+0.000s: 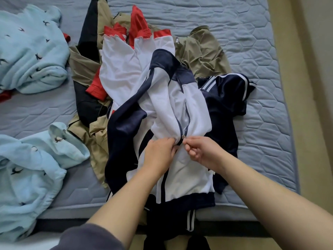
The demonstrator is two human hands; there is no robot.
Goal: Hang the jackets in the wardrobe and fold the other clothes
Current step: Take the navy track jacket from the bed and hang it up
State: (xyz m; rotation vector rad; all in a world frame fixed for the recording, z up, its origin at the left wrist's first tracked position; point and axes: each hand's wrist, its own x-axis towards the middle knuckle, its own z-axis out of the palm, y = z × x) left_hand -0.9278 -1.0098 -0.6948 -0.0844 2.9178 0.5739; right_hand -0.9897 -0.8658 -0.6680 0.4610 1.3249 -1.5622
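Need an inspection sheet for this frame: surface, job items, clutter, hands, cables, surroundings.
Surface: blue-grey quilted mattress, mostly covered by clothes in the middle and on the left.
Job's things: white and navy zip-up track jacket on top of the pile, zipper partly open; white and red garment, khaki and black jacket and navy garment with white stripes beneath or beside it.
Clutter: two light blue fleece pieces with dark bird prints, one at far left, one at near left.
Hands: left hand pinches the jacket fabric beside the zipper; right hand has a grip at the zipper pull.
Cables: nothing seen.
Surroundings: beige floor on the right.
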